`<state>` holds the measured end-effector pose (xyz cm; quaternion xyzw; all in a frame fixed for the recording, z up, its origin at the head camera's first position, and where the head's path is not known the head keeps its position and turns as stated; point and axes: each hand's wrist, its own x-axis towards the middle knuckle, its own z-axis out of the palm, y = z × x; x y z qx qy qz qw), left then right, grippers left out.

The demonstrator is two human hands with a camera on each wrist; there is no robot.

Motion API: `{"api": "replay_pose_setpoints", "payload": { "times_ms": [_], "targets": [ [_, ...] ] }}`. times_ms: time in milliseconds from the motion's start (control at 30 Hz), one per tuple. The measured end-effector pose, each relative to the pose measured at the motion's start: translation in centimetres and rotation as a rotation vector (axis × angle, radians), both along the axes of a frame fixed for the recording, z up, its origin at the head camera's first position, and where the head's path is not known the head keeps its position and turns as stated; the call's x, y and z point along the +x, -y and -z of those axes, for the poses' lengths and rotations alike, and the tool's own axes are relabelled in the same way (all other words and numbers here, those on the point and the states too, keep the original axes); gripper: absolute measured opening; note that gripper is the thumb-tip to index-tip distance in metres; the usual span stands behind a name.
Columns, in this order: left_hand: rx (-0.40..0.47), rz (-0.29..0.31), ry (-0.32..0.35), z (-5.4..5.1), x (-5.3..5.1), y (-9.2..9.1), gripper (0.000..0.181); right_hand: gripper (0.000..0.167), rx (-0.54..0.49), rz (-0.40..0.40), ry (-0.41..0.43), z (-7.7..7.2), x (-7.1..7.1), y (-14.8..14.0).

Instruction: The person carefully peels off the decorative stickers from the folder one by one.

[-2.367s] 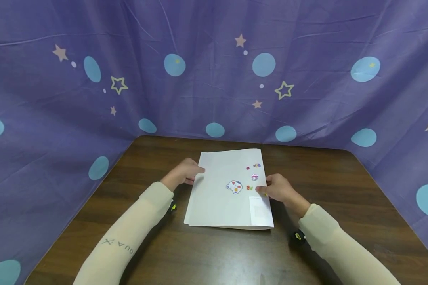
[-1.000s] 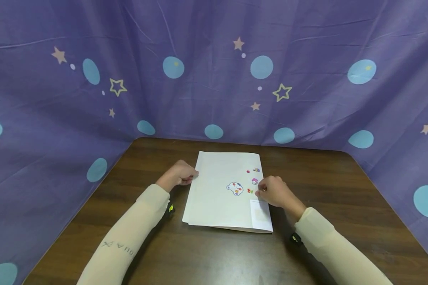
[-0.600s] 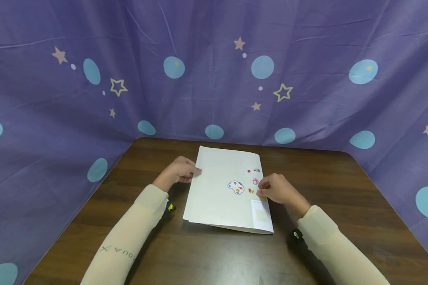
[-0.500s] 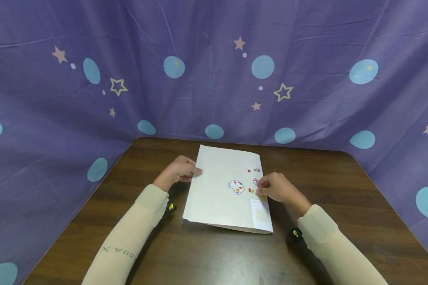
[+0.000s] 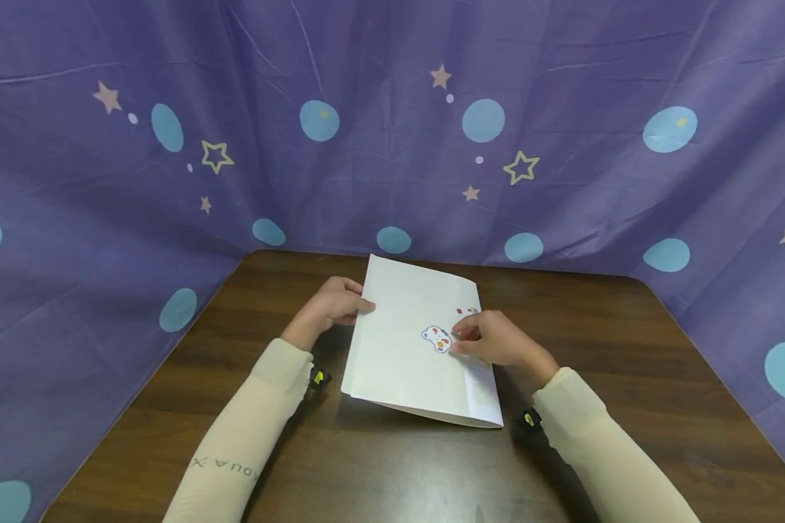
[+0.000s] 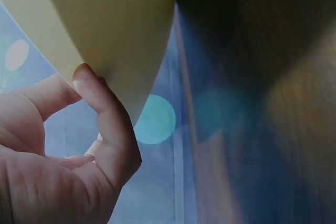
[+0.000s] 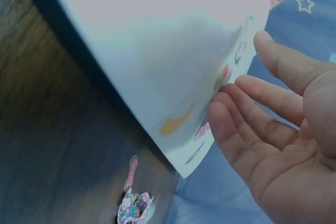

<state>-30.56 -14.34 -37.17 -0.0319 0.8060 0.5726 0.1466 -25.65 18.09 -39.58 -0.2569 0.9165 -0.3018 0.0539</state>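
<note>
A white paper folder (image 5: 399,319) lies in the middle of the table, its left side raised and its near edge bowed apart. My left hand (image 5: 335,301) pinches that left edge; in the left wrist view, finger and thumb meet on the lifted cover (image 6: 113,19). Above the right part of the cover hovers my right hand (image 5: 500,340), fingers loosely bent with nothing between them. Beside its fingertips is a palette-like sticker (image 5: 437,339). Smaller stickers are partly hidden by this hand, and a pale label (image 5: 482,396) sits at the near right corner.
The dark wooden table (image 5: 392,465) spreads around the folder. A purple curtain (image 5: 392,174) with stars and blue ovals hangs behind it. In the right wrist view, a small colourful printed shape (image 7: 135,205) shows against the dark table.
The folder's left side has risen, with my left hand pinching it. My right hand has moved left from the right edge to over the stickers, covering some of them.
</note>
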Motion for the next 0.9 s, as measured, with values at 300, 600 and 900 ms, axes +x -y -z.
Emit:
{"api": "replay_pose_setpoints", "payload": {
  "times_ms": [300,600,900],
  "targets": [
    [0.033,0.001,-0.037,-0.3,0.2,-0.2,0.053,0.027,0.124,-0.081,-0.139,-0.1,0.1,1.2],
    [0.046,-0.004,-0.06,-0.3,0.5,-0.3,0.053,0.036,0.264,-0.155,-0.255,-0.4,0.8,2.2],
    [0.043,0.002,-0.079,-0.3,0.7,-0.3,0.051,0.029,0.266,-0.21,-0.323,-0.3,1.2,2.7]
  ]
}}
